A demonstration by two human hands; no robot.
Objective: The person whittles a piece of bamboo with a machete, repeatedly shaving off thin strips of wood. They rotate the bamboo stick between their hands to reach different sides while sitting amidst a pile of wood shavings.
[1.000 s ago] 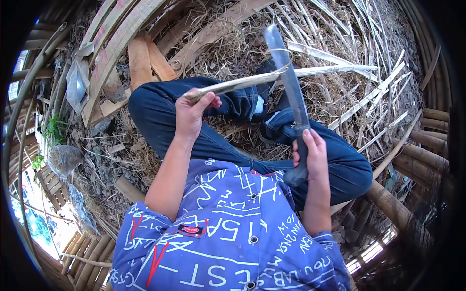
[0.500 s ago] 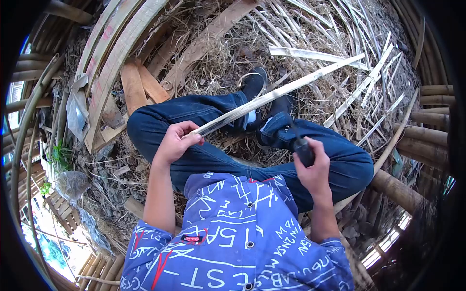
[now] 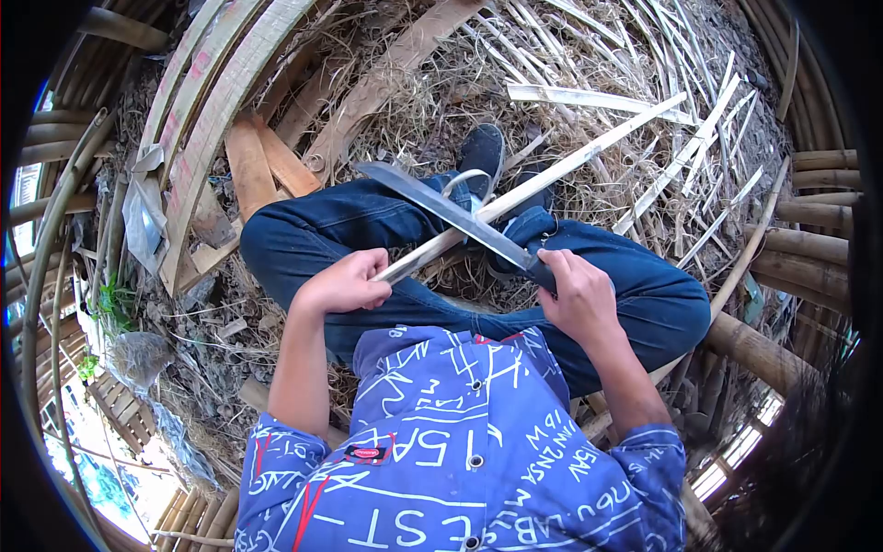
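Note:
My left hand (image 3: pixel 348 281) is closed round the near end of a long pale bamboo strip (image 3: pixel 589 152), which slants away to the upper right over my shoes. In my right hand (image 3: pixel 579 293) is the dark handle of a machete (image 3: pixel 441 208). Its broad grey blade points to the upper left and crosses over the strip. A thin curled shaving (image 3: pixel 470 181) stands up at the blade, near the crossing. Both hands are above my crossed legs in blue jeans (image 3: pixel 635 308).
Long split bamboo strips (image 3: pixel 602 103) and dry shavings cover the ground ahead. Wide wooden planks (image 3: pixel 235 87) lie at the upper left, near a crumpled plastic bag (image 3: pixel 144 216). Thick bamboo poles (image 3: pixel 759 354) stand at the right.
The machete has swung round, so its blade now lies across the strip, pointing left. My left hand has turned slightly and shifted a little to the right. A curled shaving shows at the blade.

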